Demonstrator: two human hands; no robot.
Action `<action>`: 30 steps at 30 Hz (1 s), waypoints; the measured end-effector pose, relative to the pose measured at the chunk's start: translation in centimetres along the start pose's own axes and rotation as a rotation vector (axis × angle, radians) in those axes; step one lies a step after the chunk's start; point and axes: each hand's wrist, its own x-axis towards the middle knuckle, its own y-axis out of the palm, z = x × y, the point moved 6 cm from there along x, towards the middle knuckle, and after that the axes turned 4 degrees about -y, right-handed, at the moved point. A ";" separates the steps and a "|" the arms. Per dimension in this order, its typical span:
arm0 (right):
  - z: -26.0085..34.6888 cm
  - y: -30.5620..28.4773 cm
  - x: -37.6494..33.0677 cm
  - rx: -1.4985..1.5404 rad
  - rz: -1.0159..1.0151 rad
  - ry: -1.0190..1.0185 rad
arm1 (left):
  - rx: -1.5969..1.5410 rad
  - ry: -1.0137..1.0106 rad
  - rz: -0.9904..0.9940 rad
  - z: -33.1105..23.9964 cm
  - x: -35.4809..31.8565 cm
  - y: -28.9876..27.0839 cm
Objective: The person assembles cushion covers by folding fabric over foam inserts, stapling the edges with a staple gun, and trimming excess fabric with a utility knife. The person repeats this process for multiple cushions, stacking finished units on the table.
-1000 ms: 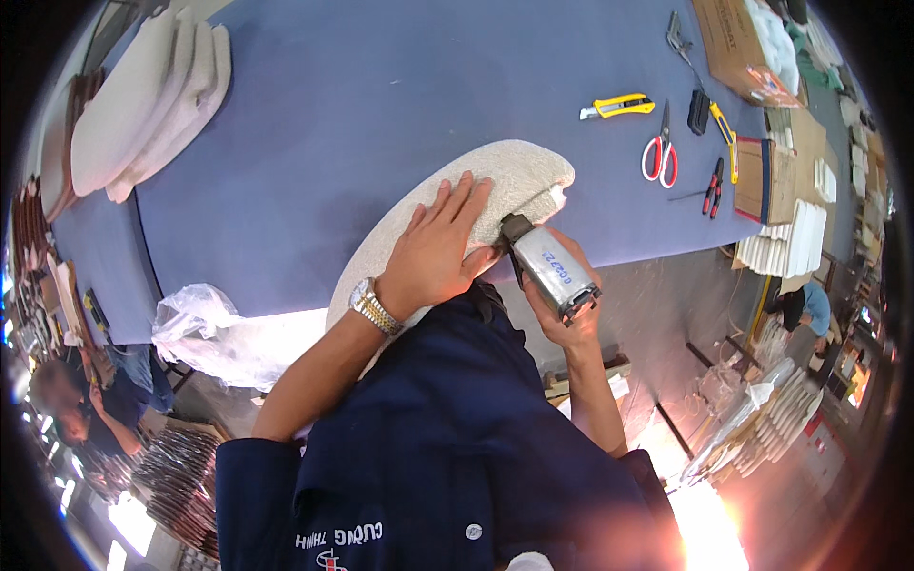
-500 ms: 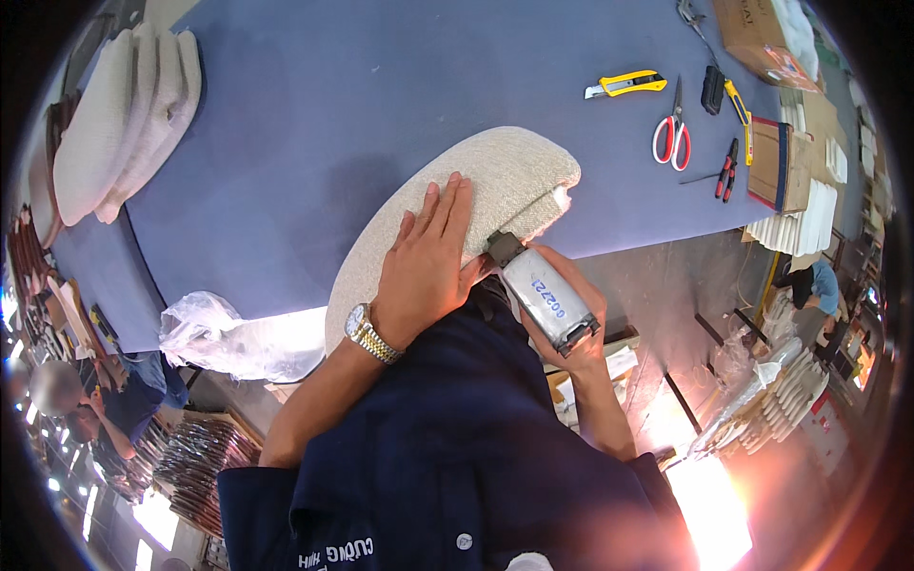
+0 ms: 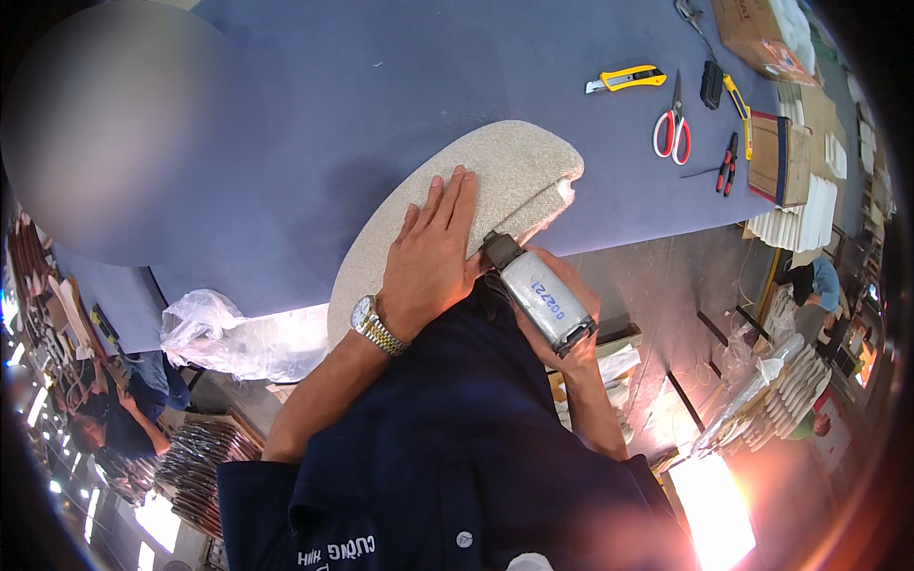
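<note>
Right grip (image 3: 577, 284): wrapped around grey staple gun (image 3: 541, 293), nose beside beige upholstered pad (image 3: 519, 157).
Left hand (image 3: 428, 271): flat on pad, fingers extended, nearer its middle.
Pad: ten o'clock from right grip, long axis eight-to-two, partly over bench (image 3: 314, 143).

Curved pad (image 3: 524, 171) is covered in matt, rough-woven cloth; fluffy white filling (image 3: 566, 193) is exposed at its edge. Handheld tool (image 3: 546, 295) is cased in smooth, silvery metal. Wristwatch (image 3: 376, 328) is banded in polished metal. Table (image 3: 314, 105) is faced in smooth, matt blue; material cannot be told. Bag (image 3: 202, 324) is seen as clear, crinkled, glossy plastic. Box (image 3: 757, 38) is made of matt cardboard.
</note>
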 end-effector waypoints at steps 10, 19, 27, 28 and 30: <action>0.5 0.7 1.1 0.062 0.010 0.070 | 0.022 -0.012 -0.005 0.0 0.5 -0.2; 0.5 0.7 -0.5 0.086 0.026 -0.035 | 0.015 -0.006 0.027 0.0 0.1 -0.2; 0.6 1.0 0.6 0.144 0.117 0.118 | -0.012 -0.028 -0.007 -0.3 0.0 0.1; 0.6 1.0 0.9 0.182 0.130 0.143 | 0.003 -0.024 -0.023 -0.4 0.2 -0.1; 0.5 1.1 0.6 0.117 0.092 0.104 | 0.004 -0.010 0.028 -0.2 0.4 0.3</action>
